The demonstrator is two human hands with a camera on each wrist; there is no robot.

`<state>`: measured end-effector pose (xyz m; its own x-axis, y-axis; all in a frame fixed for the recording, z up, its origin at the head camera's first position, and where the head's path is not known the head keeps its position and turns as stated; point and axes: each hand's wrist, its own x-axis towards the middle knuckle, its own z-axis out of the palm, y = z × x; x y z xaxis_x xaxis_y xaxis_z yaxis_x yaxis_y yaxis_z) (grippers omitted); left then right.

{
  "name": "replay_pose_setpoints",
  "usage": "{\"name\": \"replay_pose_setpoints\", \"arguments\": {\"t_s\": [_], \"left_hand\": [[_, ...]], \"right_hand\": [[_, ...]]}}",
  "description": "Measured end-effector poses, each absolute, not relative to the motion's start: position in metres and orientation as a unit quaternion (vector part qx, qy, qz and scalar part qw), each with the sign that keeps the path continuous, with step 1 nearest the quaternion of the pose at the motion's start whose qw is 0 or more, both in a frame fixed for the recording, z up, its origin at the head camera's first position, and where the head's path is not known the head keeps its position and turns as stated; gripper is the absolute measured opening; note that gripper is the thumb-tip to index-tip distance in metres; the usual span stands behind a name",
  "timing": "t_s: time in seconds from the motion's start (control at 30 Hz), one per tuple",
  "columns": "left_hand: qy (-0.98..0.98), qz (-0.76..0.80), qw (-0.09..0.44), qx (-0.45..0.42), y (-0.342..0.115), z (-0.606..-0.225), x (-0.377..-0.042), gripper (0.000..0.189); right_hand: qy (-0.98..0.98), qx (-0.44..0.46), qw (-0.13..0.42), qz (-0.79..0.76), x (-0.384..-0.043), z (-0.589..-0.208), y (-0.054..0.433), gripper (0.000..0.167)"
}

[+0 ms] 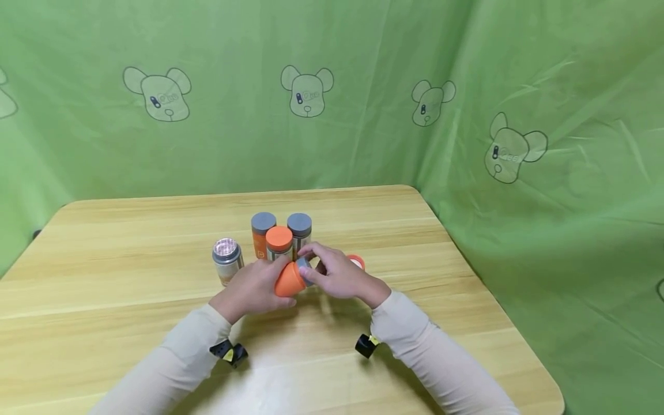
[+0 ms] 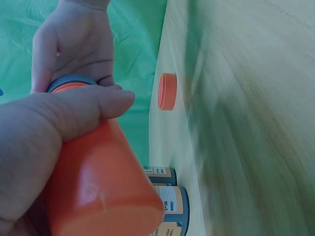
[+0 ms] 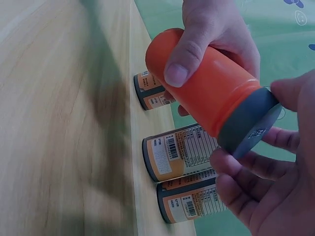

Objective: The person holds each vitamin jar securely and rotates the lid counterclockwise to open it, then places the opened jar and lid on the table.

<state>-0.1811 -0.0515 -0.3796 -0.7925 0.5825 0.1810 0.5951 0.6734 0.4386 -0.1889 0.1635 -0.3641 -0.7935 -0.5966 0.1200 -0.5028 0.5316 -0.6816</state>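
Observation:
My left hand grips an orange jar, tilted and held above the table, with the thumb laid along its side. On the jar's end sits a grey lid. My right hand pinches this lid at its rim, thumb on one edge and fingertips on the opposite one. Just beyond the hands stand a jar with an orange lid and two with grey lids. Left of them is a lidless jar with a shiny silver top. A loose orange lid lies near my right hand.
The wooden table has rounded corners and reaches back to a green curtain with printed bear faces. That curtain also runs along the right side. A black wrist camera hangs below the right sleeve, another below the left.

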Motion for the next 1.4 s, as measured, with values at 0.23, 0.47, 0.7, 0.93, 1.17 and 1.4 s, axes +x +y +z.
{"name": "replay_pose_setpoints", "arguments": {"t_s": [0.23, 0.47, 0.7, 0.93, 1.17, 1.4], "left_hand": [[-0.914, -0.241, 0.017, -0.326, -0.0521, -0.3779, -0.1817, 0.06], [-0.909, -0.245, 0.025, -0.336, -0.0511, -0.3763, -0.1814, 0.059], [-0.908, -0.243, 0.026, -0.339, -0.0511, -0.3769, -0.1816, 0.06], [-0.911, -0.242, 0.022, -0.334, -0.0513, -0.3768, -0.1812, 0.061], [-0.91, -0.238, 0.025, -0.338, -0.0516, -0.3771, -0.1818, 0.06], [-0.912, -0.239, 0.024, -0.333, -0.0514, -0.3771, -0.1811, 0.061]], "right_hand": [[0.871, -0.326, 0.06, -0.364, -0.1884, -0.364, 0.1642, 0.041], [0.874, -0.317, 0.058, -0.365, -0.1891, -0.3654, 0.163, 0.039], [0.869, -0.324, 0.063, -0.369, -0.1871, -0.3653, 0.1622, 0.037], [0.868, -0.33, 0.057, -0.366, -0.1873, -0.3663, 0.163, 0.04], [0.875, -0.317, 0.053, -0.361, -0.1866, -0.3666, 0.1627, 0.039], [0.869, -0.331, 0.044, -0.365, -0.1878, -0.3677, 0.1635, 0.04]]}}
